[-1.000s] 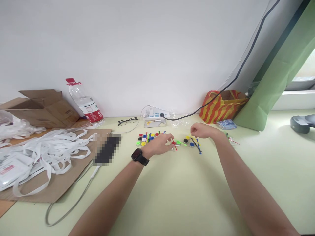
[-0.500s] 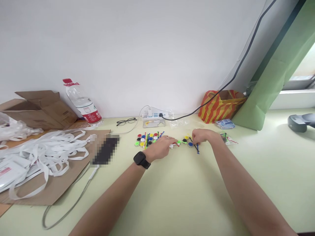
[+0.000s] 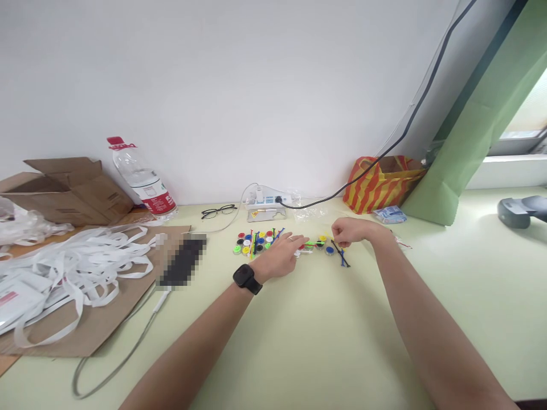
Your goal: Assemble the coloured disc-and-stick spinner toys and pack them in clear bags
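Observation:
My left hand (image 3: pixel 282 253), with a black watch on the wrist, lies with its fingers stretched over small coloured plastic pieces. Under and beside its fingertips are red, white and green pieces, and a green stick (image 3: pixel 314 244) reaches toward a black disc. To the right, my right hand (image 3: pixel 352 232) is closed, fingertips pinched beside a yellow disc (image 3: pixel 323 239); whatever they hold is hidden. Just below it are a blue disc (image 3: pixel 329 250) and a black stick (image 3: pixel 342 255) crossing a blue stick (image 3: pixel 342 262). Several discs and sticks (image 3: pixel 255 242) lie left of my left hand.
Behind the pieces are a power strip (image 3: pixel 267 199), a flat grey case (image 3: pixel 267 215) and glasses (image 3: pixel 219 211). A striped bag (image 3: pixel 376 185) and a blue-white packet (image 3: pixel 390 214) stand at right. Left are a bottle (image 3: pixel 149 185), cardboard box (image 3: pixel 68 191) and white straps (image 3: pixel 98 262).
My right hand has lifted slightly away from the sticks. The black stick now crosses the blue one lower down, and the green stick lies differently near the black disc. My left hand stays almost still.

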The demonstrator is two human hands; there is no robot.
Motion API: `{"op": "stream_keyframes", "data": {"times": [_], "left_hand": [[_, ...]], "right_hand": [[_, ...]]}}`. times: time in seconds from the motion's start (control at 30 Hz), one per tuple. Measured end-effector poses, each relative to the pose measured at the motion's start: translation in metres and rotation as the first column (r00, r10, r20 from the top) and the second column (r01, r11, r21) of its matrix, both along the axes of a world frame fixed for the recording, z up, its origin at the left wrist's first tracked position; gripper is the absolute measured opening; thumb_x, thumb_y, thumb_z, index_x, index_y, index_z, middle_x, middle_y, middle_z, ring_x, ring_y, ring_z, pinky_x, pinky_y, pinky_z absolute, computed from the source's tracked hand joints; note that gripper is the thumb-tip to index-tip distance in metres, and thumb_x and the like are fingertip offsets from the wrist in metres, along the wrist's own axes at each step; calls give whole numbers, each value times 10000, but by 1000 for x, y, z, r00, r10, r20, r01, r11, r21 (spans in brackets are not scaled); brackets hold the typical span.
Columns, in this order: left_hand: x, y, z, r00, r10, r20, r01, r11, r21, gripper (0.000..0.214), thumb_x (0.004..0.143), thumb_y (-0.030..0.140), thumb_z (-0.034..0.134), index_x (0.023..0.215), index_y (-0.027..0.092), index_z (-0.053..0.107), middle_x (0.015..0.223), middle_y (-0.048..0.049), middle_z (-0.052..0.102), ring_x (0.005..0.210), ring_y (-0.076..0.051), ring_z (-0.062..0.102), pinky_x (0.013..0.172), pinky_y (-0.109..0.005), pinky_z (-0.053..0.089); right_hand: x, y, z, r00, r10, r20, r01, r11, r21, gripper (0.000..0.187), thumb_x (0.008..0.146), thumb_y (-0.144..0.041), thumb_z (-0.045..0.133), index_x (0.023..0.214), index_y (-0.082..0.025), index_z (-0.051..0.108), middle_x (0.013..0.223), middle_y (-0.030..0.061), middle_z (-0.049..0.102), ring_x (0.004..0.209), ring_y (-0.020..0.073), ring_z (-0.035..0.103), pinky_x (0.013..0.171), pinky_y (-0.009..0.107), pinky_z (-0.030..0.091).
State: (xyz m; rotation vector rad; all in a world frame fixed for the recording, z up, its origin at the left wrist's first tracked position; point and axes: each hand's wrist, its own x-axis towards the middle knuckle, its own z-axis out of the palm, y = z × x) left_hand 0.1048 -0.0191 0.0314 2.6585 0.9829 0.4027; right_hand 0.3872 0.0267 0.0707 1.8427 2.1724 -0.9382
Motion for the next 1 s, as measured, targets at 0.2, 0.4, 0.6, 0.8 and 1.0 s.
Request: {"op": "stream_keyframes", "data": {"times": [0.2,0.4,0.6,0.8,1.0], "left_hand": [[10,-8,-5,999,-3,51,3,1000,-3,564,919,162,492,1475,247,462,1376,-111,579,1349,-304,467,1118,-477,419],[15,-9,-5,999,-22,33,22,1000,-1,393,973,161,428,1335,223,569,1227,-104,621,1116,-259,586,957,-392,501],[15,-6,-5,999,-15,49,15,1000,7,373,946,131,451,1255,241,629,1180,-88,651,1097,-257,603,959,-389,496],[7,-5,3,997,-2,76,0,1000,23,447,906,174,524,1343,252,575,1260,-88,644,1174,-279,580,1017,-423,474],[-5,1,15,999,-7,36,7,1000,8,551,800,132,590,1338,252,589,1279,-85,640,1210,-294,558,1029,-428,466]], "right_hand": [[-2,2,-7,997,-24,78,28,998,-49,207,695,-335,756,740,-169,640,757,63,721,699,187,658,616,268,457],[-9,3,-8,992,-1,124,9,998,-69,184,650,-302,784,697,-162,674,741,64,710,722,205,654,613,280,428],[-9,2,-7,991,-6,132,16,997,-72,122,649,-238,757,669,-161,664,747,60,714,718,196,658,619,277,433],[-9,0,-5,990,0,138,13,996,-93,173,617,-271,790,609,-159,659,741,76,722,723,210,665,607,281,451],[-7,1,-6,989,-6,146,20,995,-98,117,580,-210,766,608,-158,665,719,70,723,715,213,657,603,279,443]]}}
